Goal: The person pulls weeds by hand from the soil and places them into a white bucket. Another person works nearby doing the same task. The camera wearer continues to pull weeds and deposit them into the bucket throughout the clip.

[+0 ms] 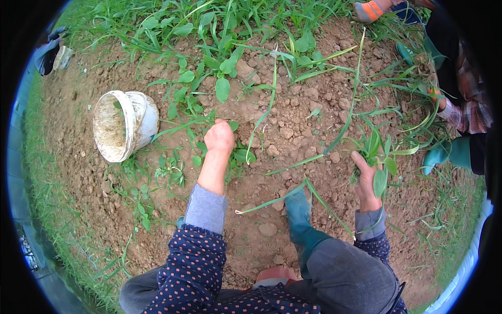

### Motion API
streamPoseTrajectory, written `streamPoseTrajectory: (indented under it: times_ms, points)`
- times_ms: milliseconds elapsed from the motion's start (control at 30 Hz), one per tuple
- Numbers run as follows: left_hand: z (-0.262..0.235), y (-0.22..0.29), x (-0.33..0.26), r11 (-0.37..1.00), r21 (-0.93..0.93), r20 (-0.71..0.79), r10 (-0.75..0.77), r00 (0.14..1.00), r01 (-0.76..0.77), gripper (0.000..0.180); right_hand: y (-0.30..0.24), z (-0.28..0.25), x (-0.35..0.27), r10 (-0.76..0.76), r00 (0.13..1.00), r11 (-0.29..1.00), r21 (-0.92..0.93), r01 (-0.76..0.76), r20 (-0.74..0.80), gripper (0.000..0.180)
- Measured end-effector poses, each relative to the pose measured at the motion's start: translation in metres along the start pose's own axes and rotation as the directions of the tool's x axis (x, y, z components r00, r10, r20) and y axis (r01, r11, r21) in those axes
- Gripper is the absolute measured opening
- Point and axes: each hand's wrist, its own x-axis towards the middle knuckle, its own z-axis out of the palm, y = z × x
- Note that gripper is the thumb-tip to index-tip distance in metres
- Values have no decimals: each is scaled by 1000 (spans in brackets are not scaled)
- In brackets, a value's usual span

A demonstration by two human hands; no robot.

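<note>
My left hand (218, 137) is closed in a fist low over the soil, among green leafy weeds (198, 119). Stems and leaves stick out around its fingers, though the grip itself is partly hidden. Off to the right, my right hand (367, 183) holds a bunch of pulled leafy weeds (374, 149), with broad leaves hanging past the thumb and palm. Between the hands, long thin green stalks (337, 138) lie across the brown clods. Another bent stalk (274, 201) rests close to my teal boot (299, 209).
A dirt-stained white bucket (144, 118) lies tipped at the left, its mouth facing left. Dense weeds (225, 31) grow along the far side. Co-workers at the right show an orange-and-grey glove (368, 10) and teal boots (438, 156). A reddish seat (274, 275) is beneath me.
</note>
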Motion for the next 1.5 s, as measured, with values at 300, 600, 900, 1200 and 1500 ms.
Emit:
streamPoseTrajectory:
  times_ms: [300,600,900,1200,1500]
  points:
    - [-9,-18,-12,986,89,160,122,979,-138,23,3,-12,1,56,998,998,-25,-57,-11,34]
    - [-44,54,17,604,203,-198,796,572,-771,9,-2,-1,0,53,998,995,-84,-49,44,32]
    - [-35,95,57,704,589,36,467,884,-396,26,-6,-1,2,149,988,988,-39,-148,31,41]
    - [-51,65,56,836,297,164,431,887,-461,19,-10,-1,0,176,984,983,-50,-175,8,39]
    - [-25,-40,-74,853,-68,-26,516,856,-517,11,4,-5,4,117,992,991,-77,-113,42,29]
